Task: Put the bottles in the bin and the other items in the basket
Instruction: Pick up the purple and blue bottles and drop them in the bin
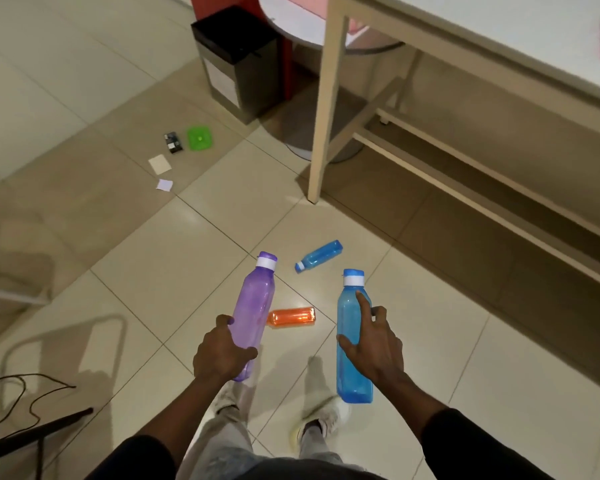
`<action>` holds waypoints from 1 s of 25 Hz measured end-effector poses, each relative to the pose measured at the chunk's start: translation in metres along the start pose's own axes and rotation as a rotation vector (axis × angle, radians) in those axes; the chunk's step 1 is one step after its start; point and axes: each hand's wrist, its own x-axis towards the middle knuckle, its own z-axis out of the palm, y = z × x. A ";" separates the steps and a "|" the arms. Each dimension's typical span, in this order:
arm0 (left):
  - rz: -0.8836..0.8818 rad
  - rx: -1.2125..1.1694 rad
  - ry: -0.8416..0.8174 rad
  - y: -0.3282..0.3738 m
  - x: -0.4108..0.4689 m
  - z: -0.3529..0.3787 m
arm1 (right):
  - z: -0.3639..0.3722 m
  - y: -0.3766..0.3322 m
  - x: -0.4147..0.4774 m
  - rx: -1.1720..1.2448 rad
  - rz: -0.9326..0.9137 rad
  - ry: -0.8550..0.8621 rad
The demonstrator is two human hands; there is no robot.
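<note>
My left hand (222,355) grips a purple bottle (253,306) with a white collar, held above the floor. A tall blue bottle (352,327) is gripped in my right hand (374,348). On the tiles between and beyond them lie an orange bottle (293,317) and a smaller blue bottle (321,255), both on their sides. Further off, a black bin (236,64) stands open-topped by a red post. Near it on the floor lie a green lid (199,137), a small black packet (173,142) and two paper pieces (160,164) (164,185). No basket is in view.
A cream table (465,39) fills the right side, its leg (326,109) reaching the floor near the bottles, with low rails beneath. A round white table (291,26) stands behind the bin. At lower left are a cable (14,393) and a dark chair leg (39,431).
</note>
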 end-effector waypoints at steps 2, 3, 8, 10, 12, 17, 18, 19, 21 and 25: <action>-0.014 -0.026 0.008 -0.029 0.014 -0.025 | 0.013 -0.042 0.007 -0.024 -0.036 0.010; -0.019 -0.037 0.005 -0.045 0.022 -0.039 | 0.019 -0.066 0.009 -0.026 -0.041 0.015; -0.040 -0.079 0.017 -0.120 0.069 -0.113 | 0.055 -0.184 0.026 0.010 -0.094 0.006; -0.054 -0.089 0.028 -0.147 0.089 -0.144 | 0.067 -0.230 0.035 -0.003 -0.136 0.011; -0.063 -0.104 0.041 -0.168 0.105 -0.173 | 0.071 -0.268 0.047 -0.005 -0.148 0.025; -0.075 -0.141 0.105 -0.189 0.145 -0.232 | 0.063 -0.343 0.086 0.005 -0.183 0.113; -0.076 -0.151 0.110 -0.190 0.155 -0.240 | 0.061 -0.354 0.097 -0.005 -0.185 0.124; -0.080 -0.162 0.110 -0.190 0.164 -0.246 | 0.058 -0.363 0.109 -0.012 -0.186 0.127; -0.089 -0.180 0.101 -0.186 0.182 -0.256 | 0.053 -0.381 0.132 -0.008 -0.187 0.127; -0.082 -0.153 0.101 -0.178 0.232 -0.278 | 0.056 -0.421 0.191 0.013 -0.168 0.109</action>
